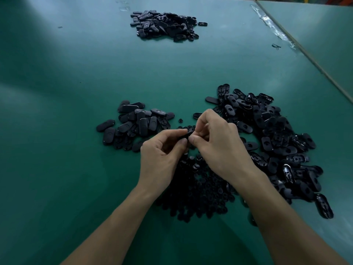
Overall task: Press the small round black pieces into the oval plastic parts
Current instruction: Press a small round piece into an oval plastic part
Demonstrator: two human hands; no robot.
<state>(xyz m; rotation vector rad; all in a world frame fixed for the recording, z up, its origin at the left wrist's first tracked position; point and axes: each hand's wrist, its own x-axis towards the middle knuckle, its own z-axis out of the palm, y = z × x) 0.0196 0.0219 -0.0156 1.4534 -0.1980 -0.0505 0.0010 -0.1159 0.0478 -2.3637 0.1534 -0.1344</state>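
On the green table (57,92) we pinch one oval part (188,135) between left hand (162,155) and right hand (219,146), above the round pieces (196,192). The small left heap (133,125) looks finished. The bigger right heap (277,140) probably still awaits pressing.

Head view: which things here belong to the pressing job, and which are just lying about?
Job: oval part pinched between left hand and right hand; heap of small round pieces under the wrists; right oval-part heap; left oval-part heap; far oval-part heap.
Lying about: clear tape strip along the green table seam; small black scrap beside it.
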